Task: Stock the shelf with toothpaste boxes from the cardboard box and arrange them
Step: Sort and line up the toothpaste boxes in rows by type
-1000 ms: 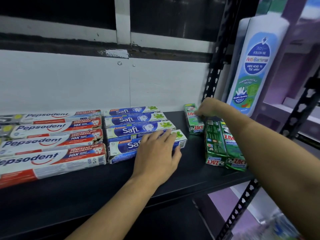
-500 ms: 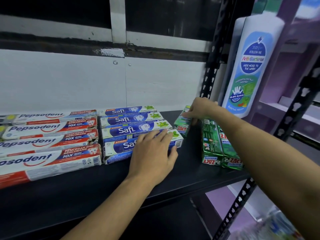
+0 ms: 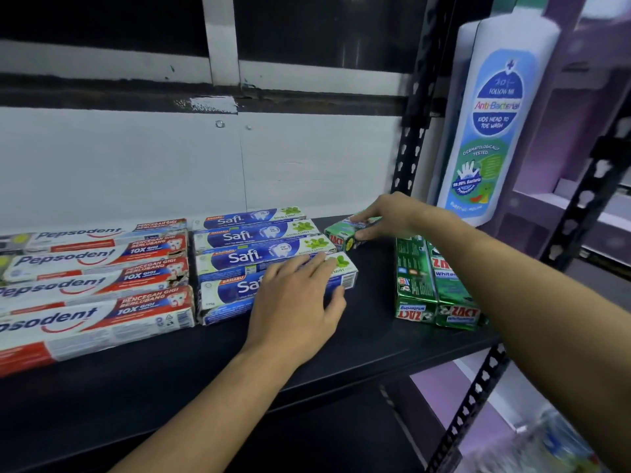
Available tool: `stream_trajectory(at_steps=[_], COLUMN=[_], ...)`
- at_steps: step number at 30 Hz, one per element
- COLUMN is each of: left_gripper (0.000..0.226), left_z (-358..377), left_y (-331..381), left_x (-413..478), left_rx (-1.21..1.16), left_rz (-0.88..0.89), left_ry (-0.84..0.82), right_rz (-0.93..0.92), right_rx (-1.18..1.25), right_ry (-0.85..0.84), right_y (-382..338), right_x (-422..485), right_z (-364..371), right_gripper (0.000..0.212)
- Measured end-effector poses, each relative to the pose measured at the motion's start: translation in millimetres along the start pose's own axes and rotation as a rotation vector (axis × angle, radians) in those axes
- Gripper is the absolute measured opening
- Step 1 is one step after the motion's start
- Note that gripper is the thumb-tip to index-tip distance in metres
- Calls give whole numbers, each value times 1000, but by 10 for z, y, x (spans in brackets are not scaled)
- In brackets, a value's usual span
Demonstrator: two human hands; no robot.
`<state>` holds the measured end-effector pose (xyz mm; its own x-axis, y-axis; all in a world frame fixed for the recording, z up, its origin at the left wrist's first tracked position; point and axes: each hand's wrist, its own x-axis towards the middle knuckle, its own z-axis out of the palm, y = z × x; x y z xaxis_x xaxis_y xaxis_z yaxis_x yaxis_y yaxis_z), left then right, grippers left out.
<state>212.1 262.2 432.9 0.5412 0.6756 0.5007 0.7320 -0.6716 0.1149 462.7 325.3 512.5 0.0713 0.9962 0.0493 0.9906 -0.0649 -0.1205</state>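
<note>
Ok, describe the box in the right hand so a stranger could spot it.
On the black shelf, look right of the blue Safi boxes, at the back. That green Zact box is pinched by the right hand; its two green neighbours lie flat nearer the front.

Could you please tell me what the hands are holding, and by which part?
The right hand pinches the rear green Zact box by its right part; the left hand rests flat on the front Safi box.
</note>
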Motion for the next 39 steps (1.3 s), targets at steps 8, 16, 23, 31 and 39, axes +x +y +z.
stream_trajectory(at_steps=[8,16,23,31,39], left_gripper=[54,46,43,43,42], left_z=[-7,49,88,91,100], left_y=[40,50,30,33,30], left_x=[-10,10,11,5,11], left_rx=[18,31,58,67,64], left_rz=[-32,-51,-30,-23,-20], left_ry=[13,42,54,75,83], right_rz=[54,106,70,52,55], right_rx=[-132,-71,-102,-137,-129], right_ry=[103,145,171,157,163], right_y=[-194,-218,-189,-223,-215], right_x=[328,570,612,653,688], right_z=[230,378,417,405,406], right_gripper=[59,50,42,40,40])
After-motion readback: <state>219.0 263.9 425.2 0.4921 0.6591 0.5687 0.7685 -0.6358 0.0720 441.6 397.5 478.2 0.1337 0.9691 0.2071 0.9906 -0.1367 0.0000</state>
